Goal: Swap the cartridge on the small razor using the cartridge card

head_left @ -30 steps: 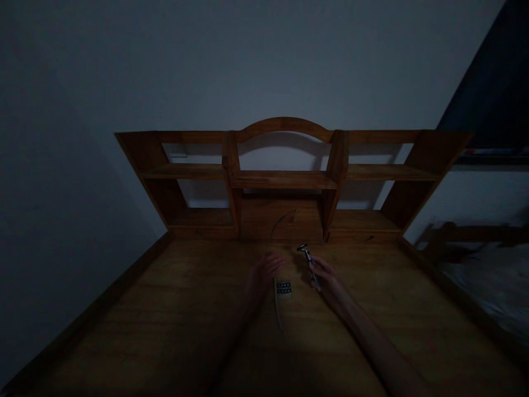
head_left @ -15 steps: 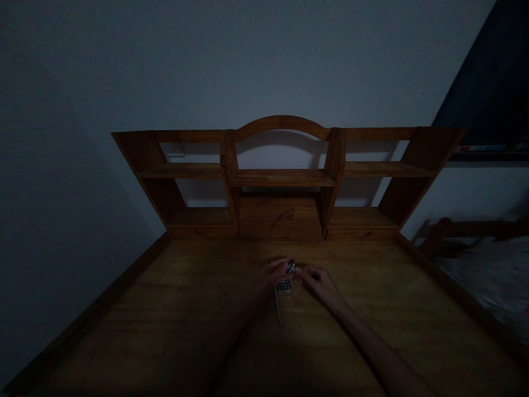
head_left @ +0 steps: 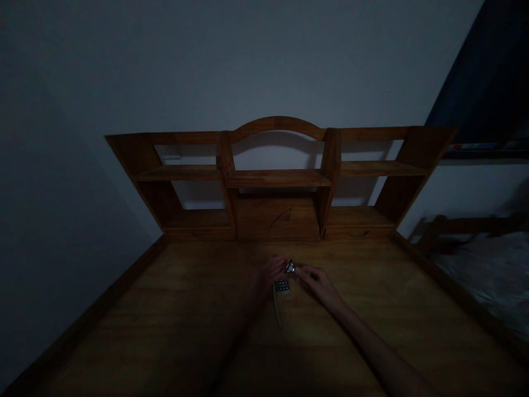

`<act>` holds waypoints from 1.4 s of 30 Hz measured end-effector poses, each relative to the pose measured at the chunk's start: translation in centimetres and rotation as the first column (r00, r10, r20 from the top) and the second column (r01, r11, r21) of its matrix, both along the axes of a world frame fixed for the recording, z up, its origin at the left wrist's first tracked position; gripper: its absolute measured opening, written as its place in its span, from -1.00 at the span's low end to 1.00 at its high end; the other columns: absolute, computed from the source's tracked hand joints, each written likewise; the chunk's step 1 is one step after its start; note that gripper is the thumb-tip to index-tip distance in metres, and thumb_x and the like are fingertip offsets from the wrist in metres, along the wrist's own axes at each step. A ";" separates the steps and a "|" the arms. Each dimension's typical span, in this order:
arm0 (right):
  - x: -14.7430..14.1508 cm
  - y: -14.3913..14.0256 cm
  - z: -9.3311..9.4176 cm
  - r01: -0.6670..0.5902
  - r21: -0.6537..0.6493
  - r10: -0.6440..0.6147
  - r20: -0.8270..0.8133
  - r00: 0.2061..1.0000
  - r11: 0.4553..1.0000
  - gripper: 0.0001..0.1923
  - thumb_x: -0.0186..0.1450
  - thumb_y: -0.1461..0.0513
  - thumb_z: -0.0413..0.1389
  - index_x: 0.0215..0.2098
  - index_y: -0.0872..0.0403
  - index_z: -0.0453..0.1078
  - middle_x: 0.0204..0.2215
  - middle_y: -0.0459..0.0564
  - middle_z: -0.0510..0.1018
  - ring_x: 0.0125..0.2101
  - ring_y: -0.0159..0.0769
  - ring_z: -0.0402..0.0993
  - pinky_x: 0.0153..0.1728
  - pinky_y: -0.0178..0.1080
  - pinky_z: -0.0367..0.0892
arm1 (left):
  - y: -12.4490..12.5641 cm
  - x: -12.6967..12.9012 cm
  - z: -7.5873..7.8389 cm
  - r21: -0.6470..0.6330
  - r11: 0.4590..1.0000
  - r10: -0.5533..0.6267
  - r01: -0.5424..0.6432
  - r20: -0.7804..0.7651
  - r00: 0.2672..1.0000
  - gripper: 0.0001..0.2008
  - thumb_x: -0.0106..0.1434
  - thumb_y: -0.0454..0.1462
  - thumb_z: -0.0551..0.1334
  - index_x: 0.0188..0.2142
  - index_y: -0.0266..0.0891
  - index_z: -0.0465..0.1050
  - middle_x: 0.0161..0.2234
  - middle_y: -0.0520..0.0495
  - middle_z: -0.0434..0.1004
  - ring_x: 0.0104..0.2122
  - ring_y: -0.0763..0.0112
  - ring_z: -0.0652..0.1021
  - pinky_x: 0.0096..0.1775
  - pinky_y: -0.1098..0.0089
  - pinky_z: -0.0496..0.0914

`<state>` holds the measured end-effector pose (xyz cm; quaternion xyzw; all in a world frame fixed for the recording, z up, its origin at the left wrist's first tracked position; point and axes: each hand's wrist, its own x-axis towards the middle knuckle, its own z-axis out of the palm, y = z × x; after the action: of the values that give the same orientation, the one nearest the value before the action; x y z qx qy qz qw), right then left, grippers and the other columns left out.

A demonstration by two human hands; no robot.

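Held a razor (head_left: 290,268) between both hands, left (head_left: 270,272) and right (head_left: 316,281), fingers pinched on it, mid-desk (head_left: 372,309), above a blade pack (head_left: 282,285).

Readable text: I am finding none anywhere in this dim view.
Small dark pack (head_left: 282,285) on the bench (head_left: 173,309): it is showing pale dots, but I am making out no letters or numbers.
Shelf unit (head_left: 276,177): it is bearing no label.
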<state>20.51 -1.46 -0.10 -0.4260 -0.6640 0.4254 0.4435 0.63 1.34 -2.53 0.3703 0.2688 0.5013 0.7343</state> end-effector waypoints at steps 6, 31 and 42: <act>0.3 0.4 -0.4 0.019 -0.083 -0.023 -0.048 0.999 0.996 -0.56 0.25 -0.06 0.08 -0.52 0.13 0.39 -0.61 -0.14 0.27 -0.56 -0.42 0.16 -0.55 -0.36 0.02 | 0.2 -0.7 0.9 -0.080 0.981 -0.158 0.179 0.215 0.964 -0.40 0.31 0.04 -0.01 0.07 -0.40 0.36 0.22 -0.31 0.21 0.28 0.13 0.12 0.27 0.16 -0.03; 0.4 0.1 0.5 0.003 -0.036 0.000 0.079 0.997 0.999 -0.54 0.27 -0.05 0.05 -0.59 0.12 0.31 -0.64 -0.15 0.24 -0.57 -0.42 0.14 -0.53 -0.34 0.03 | -1.5 0.8 1.1 0.075 0.988 -0.122 0.136 -0.159 0.980 -0.58 0.16 -0.18 0.30 0.00 -0.28 0.44 0.02 -0.25 0.49 0.02 0.08 0.48 0.14 0.09 0.27; 0.9 0.9 -0.2 0.059 -0.106 -0.063 -0.033 0.997 0.993 -0.55 0.25 -0.06 0.09 -0.57 0.13 0.33 -0.65 -0.16 0.20 -0.59 -0.43 0.10 -0.57 -0.33 -0.06 | -0.5 0.9 -0.2 0.109 0.984 0.158 -0.139 -0.183 0.970 -0.51 0.00 -0.05 0.41 -0.15 -0.29 0.42 -0.15 -0.23 0.58 -0.14 0.12 0.58 0.01 0.08 0.39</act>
<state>21.41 -0.59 -0.33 -0.4611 -0.6191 0.4536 0.4454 1.54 0.80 -2.70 0.4301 0.3407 0.5294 0.6471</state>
